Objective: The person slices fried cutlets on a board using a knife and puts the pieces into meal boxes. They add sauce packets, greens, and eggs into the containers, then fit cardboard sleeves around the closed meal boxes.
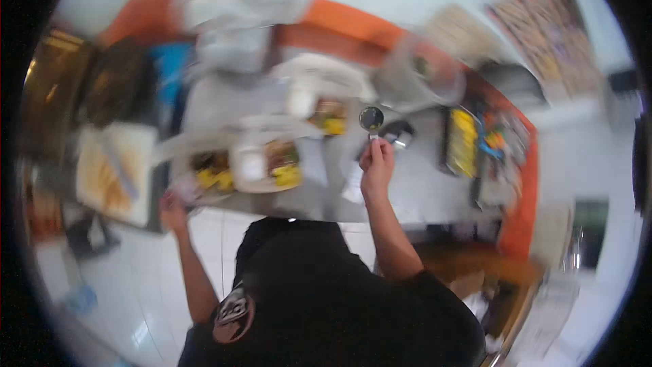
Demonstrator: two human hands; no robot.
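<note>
My right hand [377, 156] is closed round the handle of a small round ladle [371, 118], whose bowl looks dark and points away from me over the metal counter [414, 183]. At the counter's left front edge, my left hand [174, 207] is blurred beside a pinkish, see-through item [187, 189]; its grip is unclear. Between the hands stand open white food boxes [261, 180] holding yellow pieces [285, 175] and brownish food. Another open box [331, 88] with similar food lies farther back.
A white cutting board [115, 177] with a knife [121, 166] lies at the left. A clear bucket [421, 71] stands at the back. Toward the right are a tray of yellow food [462, 143] and colourful packets [499, 143]. An orange ledge [519, 197] borders the counter.
</note>
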